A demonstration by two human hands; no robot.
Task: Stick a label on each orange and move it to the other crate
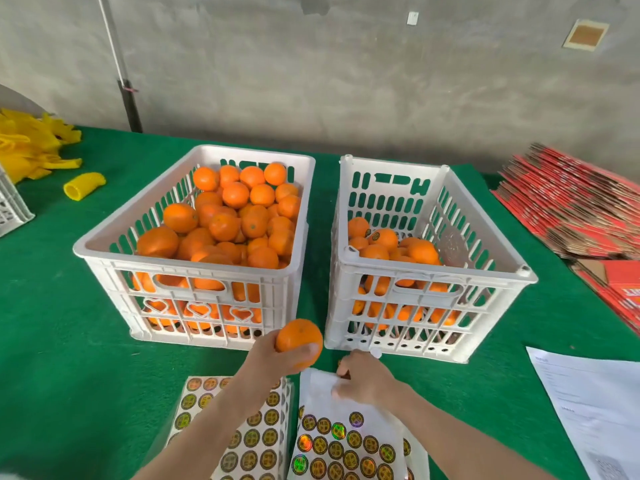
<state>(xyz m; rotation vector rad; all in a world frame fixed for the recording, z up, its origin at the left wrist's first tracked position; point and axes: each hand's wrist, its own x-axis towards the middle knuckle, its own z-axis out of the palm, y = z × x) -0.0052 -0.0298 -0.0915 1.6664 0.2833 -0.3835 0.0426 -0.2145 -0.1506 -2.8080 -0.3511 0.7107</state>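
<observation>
My left hand [277, 356] grips an orange [298, 336] just in front of the gap between two white crates. The left crate [114, 237] is piled high with unlabelled oranges [235, 216]. The right crate [485, 261] holds fewer oranges [391, 249], one showing a round label. My right hand [363, 377] rests on the top of a sticker sheet [346, 441], fingers curled at its bare upper part; whether it pinches a label is hidden. A second sticker sheet [256, 441] lies under my left forearm.
Green cloth [62, 323] covers the table. Yellow foam sleeves [34, 147] lie at the far left beside another white crate [10, 206]. Flat red cartons [575, 206] are stacked at the right. A printed paper [588, 400] lies at the near right.
</observation>
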